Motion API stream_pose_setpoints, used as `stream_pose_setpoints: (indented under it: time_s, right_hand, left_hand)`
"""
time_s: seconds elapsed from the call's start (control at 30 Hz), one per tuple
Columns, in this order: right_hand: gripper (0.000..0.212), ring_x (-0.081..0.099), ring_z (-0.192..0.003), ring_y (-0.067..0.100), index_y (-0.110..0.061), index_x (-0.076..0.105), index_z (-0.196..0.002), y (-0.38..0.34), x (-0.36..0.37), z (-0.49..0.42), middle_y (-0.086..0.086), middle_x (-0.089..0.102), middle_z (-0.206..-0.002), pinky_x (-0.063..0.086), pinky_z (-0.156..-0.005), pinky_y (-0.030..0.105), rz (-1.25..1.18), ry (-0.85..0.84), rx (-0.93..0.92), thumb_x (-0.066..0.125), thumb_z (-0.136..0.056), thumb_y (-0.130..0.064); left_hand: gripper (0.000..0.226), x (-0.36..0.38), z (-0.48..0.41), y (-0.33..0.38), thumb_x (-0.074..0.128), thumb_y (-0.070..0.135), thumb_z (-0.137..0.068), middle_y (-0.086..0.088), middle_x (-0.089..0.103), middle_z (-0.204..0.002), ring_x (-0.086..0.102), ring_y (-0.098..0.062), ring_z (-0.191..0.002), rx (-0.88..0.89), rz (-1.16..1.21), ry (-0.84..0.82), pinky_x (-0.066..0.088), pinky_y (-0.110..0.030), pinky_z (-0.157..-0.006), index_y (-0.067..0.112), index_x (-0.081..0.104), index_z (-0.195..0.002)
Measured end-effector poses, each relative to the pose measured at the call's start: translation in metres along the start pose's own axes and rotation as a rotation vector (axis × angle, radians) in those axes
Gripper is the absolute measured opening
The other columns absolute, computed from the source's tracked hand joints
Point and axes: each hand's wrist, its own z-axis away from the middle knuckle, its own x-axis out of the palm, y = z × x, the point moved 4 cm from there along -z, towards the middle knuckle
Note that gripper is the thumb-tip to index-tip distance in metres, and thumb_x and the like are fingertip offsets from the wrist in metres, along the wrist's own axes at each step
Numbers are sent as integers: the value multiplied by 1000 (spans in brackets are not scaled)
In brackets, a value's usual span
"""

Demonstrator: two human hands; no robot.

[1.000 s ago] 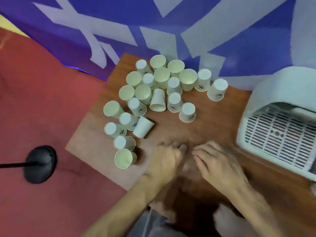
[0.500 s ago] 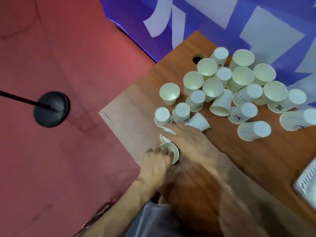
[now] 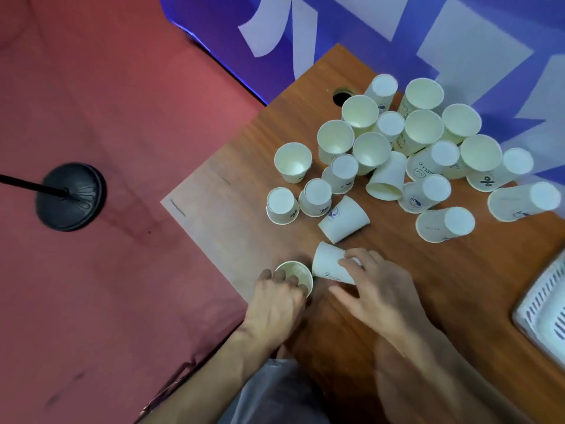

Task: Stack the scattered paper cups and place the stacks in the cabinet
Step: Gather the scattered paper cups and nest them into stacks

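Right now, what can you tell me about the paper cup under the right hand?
The paper cup is plain white with a small blue print near its wider end. It is tipped on its side near the front corner of the wooden table, wider end to the left. The right hand grips it, its fingers hiding the narrow end. The wider end meets, or nearly meets, the rim of the upright cup held by the left hand.

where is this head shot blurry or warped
Head view: motion blur smears the right hand on the tipped cup and its forearm; the left hand holding the upright cup is sharper; far-right cups stretch from wide-angle distortion; pale glare whitens the table at left.
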Motion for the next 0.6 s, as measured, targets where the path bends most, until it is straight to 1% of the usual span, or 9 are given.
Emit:
stream_pose_setpoints:
  time_s: [0.03,0.07,0.1,0.17,0.23,0.33,0.43,0.5,0.6]
  right_hand:
    - [34,64,-84,20,-17,68,-101,3,0,5,-1,65,-113,51,-54,33,4,28,34,80,-79,-39]
    - [36,65,-83,19,-17,66,-105,5,1,6,-1,64,-116,51,-52,32,14,23,63,82,-78,-35]
    - [45,67,-85,18,-18,63,-115,5,5,5,-1,61,-125,52,-51,31,24,-25,74,83,-77,-31]
    - [64,68,-93,18,-24,49,-138,1,17,1,-4,47,-148,53,-51,32,38,-153,-2,77,-80,-25]
    - [70,67,-99,22,-31,40,-145,-3,26,2,-8,37,-155,53,-52,37,26,-248,-104,69,-83,-16]
    - [53,64,-95,30,-27,51,-126,1,23,17,-4,43,-143,44,-49,36,-28,-275,-109,68,-78,-8]
    - [49,66,-76,27,-20,60,-100,13,8,43,1,55,-128,28,-44,29,16,-195,4,82,-58,-7]
    - [44,66,-77,24,-21,61,-91,27,-2,70,0,56,-121,31,-40,27,5,-115,148,87,-57,-10]
    - [30,66,-79,24,-22,60,-86,57,-19,132,-3,57,-115,44,-42,30,-77,49,444,87,-71,-24]
  left_hand:
    - [11,-2,-1,1,71,35,-76,3,65,-70,61,-21,-72,-5,3,9,36,-32,-64,24,69,-73]
    - [11,-5,-2,3,68,34,-78,2,66,-71,61,-22,-74,2,9,12,37,-32,-65,24,69,-74]
    - [11,-7,-2,5,64,33,-82,2,67,-75,61,-22,-78,9,22,7,36,-33,-67,24,69,-77]
    - [13,-13,-4,10,60,31,-85,2,67,-78,60,-22,-81,28,6,34,32,-32,-69,24,69,-80]
    - [13,-14,-6,16,67,34,-80,2,66,-71,59,-22,-74,51,-58,-12,27,-32,-65,23,68,-74]
    - [23,-19,-10,29,81,36,-64,1,60,-56,57,-22,-61,84,-138,-37,23,-31,-60,22,64,-59]
    - [30,-36,-10,51,87,30,-48,0,56,-50,55,-24,-51,165,-125,17,30,-29,-53,20,59,-48]
    - [31,-46,-12,74,88,30,-43,0,56,-50,55,-23,-52,233,-144,32,34,-29,-53,20,59,-47]
    - [29,-54,-21,122,87,30,-42,1,57,-52,57,-22,-55,346,-188,31,38,-29,-54,21,61,-50]
